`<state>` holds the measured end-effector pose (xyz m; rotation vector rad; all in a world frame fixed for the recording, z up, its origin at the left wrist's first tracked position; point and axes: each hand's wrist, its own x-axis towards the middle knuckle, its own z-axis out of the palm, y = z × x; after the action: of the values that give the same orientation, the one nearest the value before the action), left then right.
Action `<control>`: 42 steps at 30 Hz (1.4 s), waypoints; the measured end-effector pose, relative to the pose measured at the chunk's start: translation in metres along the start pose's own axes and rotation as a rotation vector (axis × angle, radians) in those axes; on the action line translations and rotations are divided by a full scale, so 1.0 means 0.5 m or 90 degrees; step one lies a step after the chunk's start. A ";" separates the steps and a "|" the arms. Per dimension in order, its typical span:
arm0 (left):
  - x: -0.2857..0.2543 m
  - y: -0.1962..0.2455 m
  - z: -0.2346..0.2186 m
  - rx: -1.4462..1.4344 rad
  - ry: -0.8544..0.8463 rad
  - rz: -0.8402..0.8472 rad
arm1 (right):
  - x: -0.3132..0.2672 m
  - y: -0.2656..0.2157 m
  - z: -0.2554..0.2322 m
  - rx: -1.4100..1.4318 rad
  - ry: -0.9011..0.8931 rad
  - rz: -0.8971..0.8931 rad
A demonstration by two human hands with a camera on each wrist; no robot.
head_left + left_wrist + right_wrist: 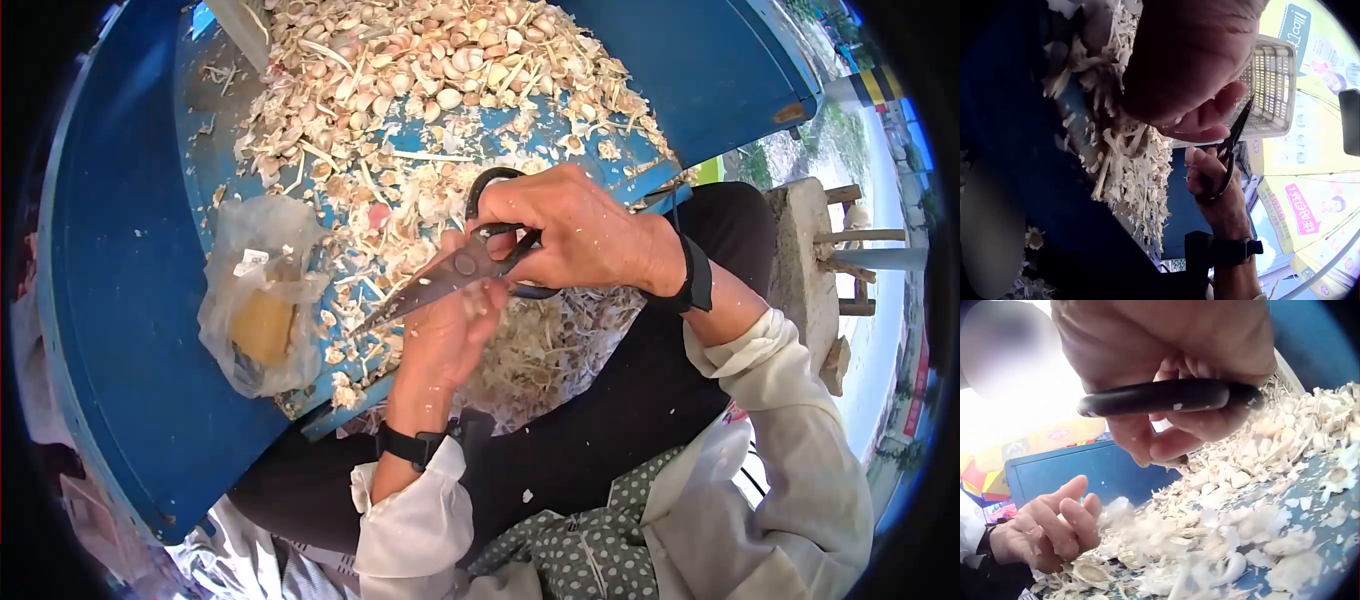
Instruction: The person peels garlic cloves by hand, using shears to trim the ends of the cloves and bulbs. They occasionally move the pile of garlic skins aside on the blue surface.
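Observation:
My right hand grips a pair of dark scissors by its black handles, the blades slanting down to the left. Under the blades is my left hand, palm up with loosely bent fingers, partly hidden by the scissors. The right wrist view shows that left hand with flecks of skin on its fingers and no garlic bulb plainly in it. Close beyond both hands, papery garlic skins and stalk bits litter the blue tabletop. Garlic cloves are heaped farther back.
A clear plastic bag with a yellow-brown thing inside lies left of the hands. Raised blue panels border the table. More skins lie below its front edge, near the lap. The left wrist view shows a pale plastic basket.

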<state>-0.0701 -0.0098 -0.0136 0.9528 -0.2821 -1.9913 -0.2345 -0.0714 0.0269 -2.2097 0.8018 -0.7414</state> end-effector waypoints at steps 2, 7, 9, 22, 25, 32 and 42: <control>-0.013 -0.004 -0.004 -0.023 0.066 0.043 | 0.000 0.003 0.025 -0.009 0.010 -0.066; -0.015 0.005 -0.023 -0.067 -0.023 0.170 | -0.023 -0.036 -0.025 -0.015 0.039 0.278; -0.011 0.005 -0.027 -0.078 -0.007 0.210 | -0.038 -0.035 -0.042 -0.117 -0.020 0.267; -0.021 0.005 -0.020 -0.038 0.086 0.303 | -0.059 -0.015 0.005 -0.372 -0.112 0.208; -0.021 0.004 -0.024 -0.050 0.074 0.309 | -0.057 -0.005 0.008 -0.289 -0.103 0.248; -0.017 0.011 -0.020 -0.099 0.113 0.284 | -0.050 -0.009 0.011 -0.248 -0.121 0.204; -0.010 0.008 -0.048 -0.100 -0.010 0.322 | -0.053 -0.002 0.022 -0.174 -0.103 0.212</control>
<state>-0.0490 -0.0044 -0.0252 0.6842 -0.3328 -1.5307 -0.2442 -0.0479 0.0135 -2.2537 1.2073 -0.3009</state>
